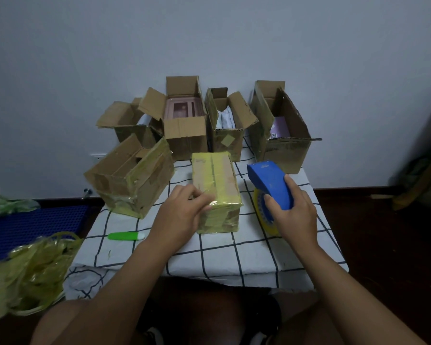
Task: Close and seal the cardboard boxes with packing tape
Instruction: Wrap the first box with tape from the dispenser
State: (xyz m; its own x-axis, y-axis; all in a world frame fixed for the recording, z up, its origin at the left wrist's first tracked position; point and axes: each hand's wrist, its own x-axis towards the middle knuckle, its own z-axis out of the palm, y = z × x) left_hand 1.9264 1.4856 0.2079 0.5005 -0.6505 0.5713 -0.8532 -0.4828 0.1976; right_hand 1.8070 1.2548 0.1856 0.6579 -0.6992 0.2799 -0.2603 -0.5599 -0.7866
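A small closed cardboard box wrapped in yellowish tape stands in the middle of the checked table. My left hand rests on its near left top edge, fingers curled against the tape. My right hand grips a blue tape dispenser with a yellowish tape roll, held just right of the box. A second taped box lies tilted at the left. Several open boxes stand at the back: one, one, one, one.
A green and white cutter lies on the table near the front left. A heap of crumpled yellowish tape sits off the table at the left, beside a blue crate. A wall stands behind the boxes.
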